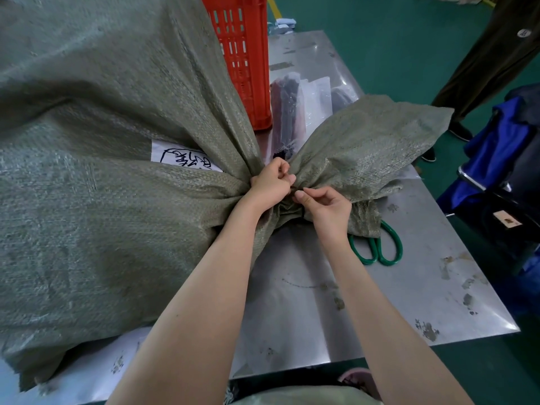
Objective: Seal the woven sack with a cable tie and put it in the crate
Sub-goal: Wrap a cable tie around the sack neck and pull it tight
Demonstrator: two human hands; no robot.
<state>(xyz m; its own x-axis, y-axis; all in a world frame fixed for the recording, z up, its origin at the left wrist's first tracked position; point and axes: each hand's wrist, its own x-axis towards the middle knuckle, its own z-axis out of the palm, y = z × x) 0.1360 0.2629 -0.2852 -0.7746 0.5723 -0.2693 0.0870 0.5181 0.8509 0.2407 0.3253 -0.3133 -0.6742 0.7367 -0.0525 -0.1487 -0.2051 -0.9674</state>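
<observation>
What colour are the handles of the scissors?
Green; the head view shows the scissors handles poking out from under the sack.

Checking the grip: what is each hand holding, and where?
The left hand grips the sack at its gathered neck. The right hand pinches there too; a tie cannot be made out.

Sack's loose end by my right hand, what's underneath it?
Green-handled scissors lie on the metal table, their handle loops sticking out from under the woven sack; the blades are covered by the fabric.
</observation>
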